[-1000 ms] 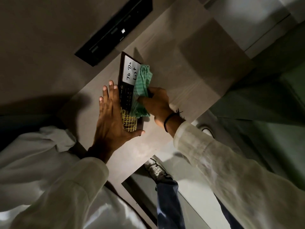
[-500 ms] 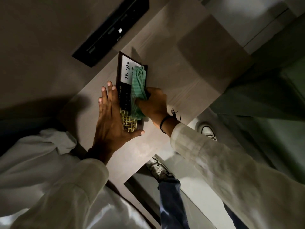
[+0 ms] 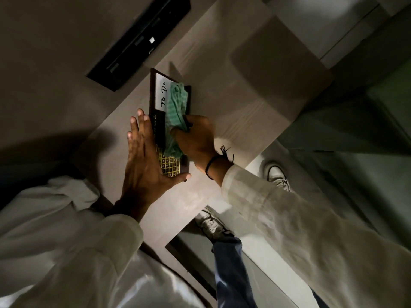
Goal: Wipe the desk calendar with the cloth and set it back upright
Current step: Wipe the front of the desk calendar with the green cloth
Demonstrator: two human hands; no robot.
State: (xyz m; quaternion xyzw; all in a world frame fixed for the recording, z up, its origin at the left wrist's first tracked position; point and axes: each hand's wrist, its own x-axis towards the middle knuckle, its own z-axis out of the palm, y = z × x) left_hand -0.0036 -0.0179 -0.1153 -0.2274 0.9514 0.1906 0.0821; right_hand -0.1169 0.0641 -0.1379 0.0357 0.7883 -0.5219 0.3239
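Note:
The desk calendar (image 3: pixel 160 92), a dark-framed board with a white "To Do" panel at its far end and a gold date grid at its near end, lies flat on the pale wooden desk (image 3: pixel 244 96). My left hand (image 3: pixel 144 161) rests flat along its left edge, thumb hooked round the near end, pinning it down. My right hand (image 3: pixel 195 138) grips a bunched green checked cloth (image 3: pixel 176 107) and presses it on the calendar's face. The cloth covers the right half of the white panel and the middle of the board.
A black recessed socket strip (image 3: pixel 138 41) sits in the surface beyond the calendar. The desk's right edge drops to the floor, where two white shoes (image 3: pixel 277 174) and a blue trouser leg (image 3: pixel 231 263) show. A grey-green cabinet (image 3: pixel 355 121) stands at the right.
My right hand has slid the cloth leftwards across the calendar, from its right edge onto the white panel, hiding the word "List". My left hand has stayed in place.

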